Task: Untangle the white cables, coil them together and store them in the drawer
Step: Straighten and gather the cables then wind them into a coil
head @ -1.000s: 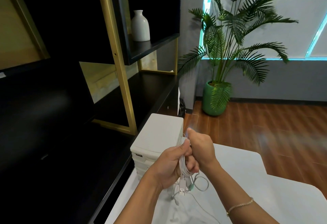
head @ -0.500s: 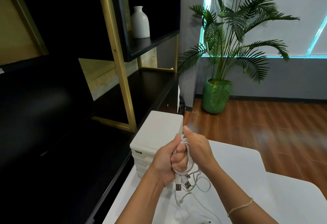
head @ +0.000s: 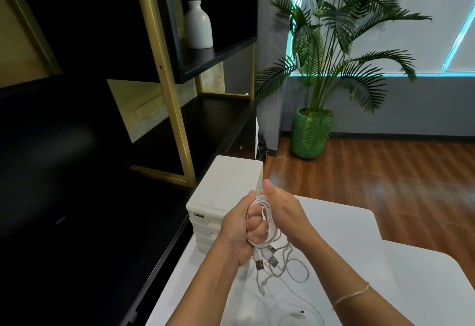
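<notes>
From the head camera, the left hand (head: 237, 233) grips a coil of thin white cables (head: 267, 219), its fingers (head: 255, 224) curled through the loop — long axis running up and down. The right hand (head: 279, 203) holds the coil's right side, fingers hidden behind it. Loose tails hang onto the white bench (head: 359, 261). The small white plastic drawer unit (head: 226, 189) stands just behind the hands, drawers shut — nearer the left.

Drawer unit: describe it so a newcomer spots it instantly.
Find the white table; at its far left corner, against the black shelving, stands the drawer unit. It is a small white stack of drawers, just beyond the left hand holding white cables.
</notes>
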The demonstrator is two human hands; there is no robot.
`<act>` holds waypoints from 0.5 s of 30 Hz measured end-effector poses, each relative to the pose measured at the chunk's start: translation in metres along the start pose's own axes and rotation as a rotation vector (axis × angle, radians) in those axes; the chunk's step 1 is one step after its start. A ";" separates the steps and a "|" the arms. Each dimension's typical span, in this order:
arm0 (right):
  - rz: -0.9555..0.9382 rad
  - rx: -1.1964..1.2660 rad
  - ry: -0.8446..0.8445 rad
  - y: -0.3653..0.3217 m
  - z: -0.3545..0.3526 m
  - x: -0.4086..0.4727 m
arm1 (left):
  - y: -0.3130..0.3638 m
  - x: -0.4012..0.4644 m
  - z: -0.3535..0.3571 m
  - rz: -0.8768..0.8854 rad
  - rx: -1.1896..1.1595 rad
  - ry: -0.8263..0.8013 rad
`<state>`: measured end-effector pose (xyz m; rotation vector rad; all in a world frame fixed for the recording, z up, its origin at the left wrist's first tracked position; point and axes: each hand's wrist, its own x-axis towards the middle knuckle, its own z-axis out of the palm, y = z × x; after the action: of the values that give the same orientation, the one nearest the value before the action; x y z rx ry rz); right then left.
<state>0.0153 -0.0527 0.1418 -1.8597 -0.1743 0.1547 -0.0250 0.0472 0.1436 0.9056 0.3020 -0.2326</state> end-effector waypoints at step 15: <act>-0.140 -0.192 0.078 0.008 0.002 -0.002 | 0.001 0.000 -0.001 -0.005 -0.081 -0.039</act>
<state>0.0133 -0.0536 0.1335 -2.0328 -0.2728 -0.0323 -0.0244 0.0489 0.1439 0.8194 0.2751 -0.2406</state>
